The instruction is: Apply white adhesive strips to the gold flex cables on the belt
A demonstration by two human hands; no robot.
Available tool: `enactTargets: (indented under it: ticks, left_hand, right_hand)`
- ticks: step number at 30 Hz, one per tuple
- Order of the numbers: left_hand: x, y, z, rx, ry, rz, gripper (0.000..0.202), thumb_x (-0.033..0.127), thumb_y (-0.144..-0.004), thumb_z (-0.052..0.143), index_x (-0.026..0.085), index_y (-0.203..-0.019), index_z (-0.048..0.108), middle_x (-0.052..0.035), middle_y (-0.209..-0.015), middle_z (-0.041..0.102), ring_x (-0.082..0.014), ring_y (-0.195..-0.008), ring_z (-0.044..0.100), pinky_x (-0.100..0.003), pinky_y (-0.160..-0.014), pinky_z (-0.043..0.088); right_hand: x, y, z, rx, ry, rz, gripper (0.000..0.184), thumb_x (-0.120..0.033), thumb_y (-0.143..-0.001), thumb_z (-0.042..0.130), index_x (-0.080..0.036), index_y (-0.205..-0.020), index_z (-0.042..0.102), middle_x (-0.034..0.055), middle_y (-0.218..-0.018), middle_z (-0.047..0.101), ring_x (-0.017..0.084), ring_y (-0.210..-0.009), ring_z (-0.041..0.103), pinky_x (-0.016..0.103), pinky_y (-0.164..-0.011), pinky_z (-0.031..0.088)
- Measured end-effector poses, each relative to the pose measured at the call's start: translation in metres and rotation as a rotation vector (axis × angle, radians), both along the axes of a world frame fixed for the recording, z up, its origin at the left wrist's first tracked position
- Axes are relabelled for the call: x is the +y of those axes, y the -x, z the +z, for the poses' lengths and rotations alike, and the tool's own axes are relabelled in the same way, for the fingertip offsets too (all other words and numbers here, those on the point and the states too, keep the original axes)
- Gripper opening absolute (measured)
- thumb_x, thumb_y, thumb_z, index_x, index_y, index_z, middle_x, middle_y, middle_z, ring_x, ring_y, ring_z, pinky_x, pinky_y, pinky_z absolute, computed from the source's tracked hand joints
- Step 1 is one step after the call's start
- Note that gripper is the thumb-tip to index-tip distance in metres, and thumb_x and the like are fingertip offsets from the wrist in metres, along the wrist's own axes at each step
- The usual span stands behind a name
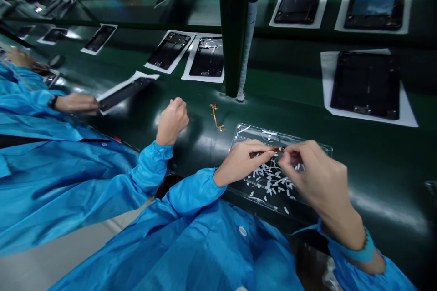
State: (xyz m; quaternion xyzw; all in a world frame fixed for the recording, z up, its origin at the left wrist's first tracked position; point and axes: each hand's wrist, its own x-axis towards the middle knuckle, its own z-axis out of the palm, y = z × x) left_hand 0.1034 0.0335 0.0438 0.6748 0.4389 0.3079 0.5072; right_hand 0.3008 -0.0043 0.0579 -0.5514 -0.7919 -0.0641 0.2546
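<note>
My left hand [241, 162] and my right hand [316, 176] meet over a clear plastic tray [312, 146] on the green belt. Both pinch a small reddish part [277, 149] between their fingertips. The part is too small to name. White scraps of peeled film [269, 181] lie scattered in the tray under my hands. An orange flex cable [215, 117] lies loose on the belt, just left of the tray and apart from both hands.
A co-worker in a blue gown sits at my left, one fist [172, 120] resting on the belt, the other hand [77, 103] on a dark tablet frame [124, 92]. Several tablet frames on white sheets [367, 84] ride the belt [293, 95]. A green post [234, 27] stands ahead.
</note>
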Motion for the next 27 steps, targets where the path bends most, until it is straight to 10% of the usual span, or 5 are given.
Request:
enactTargets:
  ticks: [7,11,14,22,27]
  left_hand:
    - [0.005,0.014,-0.002,0.123,-0.261,0.068,0.016,0.029,-0.097,0.064,0.021,-0.097,0.079,-0.0038,-0.099,0.079,-0.0188,-0.097,0.071,-0.035,-0.093,0.057]
    - [0.002,0.022,0.006,0.125,-0.341,-0.010,0.018,0.029,-0.097,0.062,0.022,-0.089,0.076,-0.0025,-0.098,0.079,-0.0176,-0.094,0.071,-0.034,-0.093,0.057]
    - [0.002,0.032,0.010,0.071,-0.345,-0.007,0.016,0.026,-0.095,0.062,0.020,-0.086,0.074,-0.0033,-0.095,0.078,-0.0175,-0.093,0.070,-0.034,-0.093,0.055]
    - [0.005,0.083,-0.034,-0.581,0.402,0.018,0.053,0.062,-0.092,0.067,0.016,-0.119,0.065,-0.0149,-0.106,0.078,-0.0254,-0.102,0.075,-0.039,-0.095,0.057]
    - [-0.012,0.128,-0.065,-0.576,0.336,0.382,0.067,0.059,-0.086,0.075,0.020,-0.137,0.058,-0.0195,-0.145,0.063,-0.0325,-0.140,0.058,-0.048,-0.116,0.047]
  right_hand:
    - [0.003,-0.040,0.012,-0.164,0.169,0.100,0.034,-0.040,-0.102,0.053,-0.019,-0.078,0.067,0.0038,-0.073,0.071,0.018,-0.056,0.063,0.031,-0.045,0.035]
    - [0.019,-0.017,0.026,0.130,0.359,0.250,0.033,-0.045,-0.103,0.055,-0.021,-0.119,0.071,0.0081,-0.113,0.077,0.023,-0.092,0.074,0.033,-0.070,0.056]
    - [0.039,0.007,0.038,0.316,0.615,0.382,0.031,-0.048,-0.101,0.059,-0.025,-0.110,0.076,0.0069,-0.106,0.078,0.023,-0.090,0.074,0.035,-0.075,0.058]
    - [0.111,0.075,0.041,0.650,1.038,0.408,0.033,-0.052,-0.083,0.077,-0.022,-0.097,0.080,0.0069,-0.091,0.081,0.023,-0.083,0.075,0.038,-0.076,0.061]
    - [0.170,0.153,0.000,0.585,0.985,0.347,0.029,-0.047,-0.082,0.077,-0.019,-0.090,0.079,0.0073,-0.081,0.078,0.019,-0.070,0.070,0.033,-0.062,0.056]
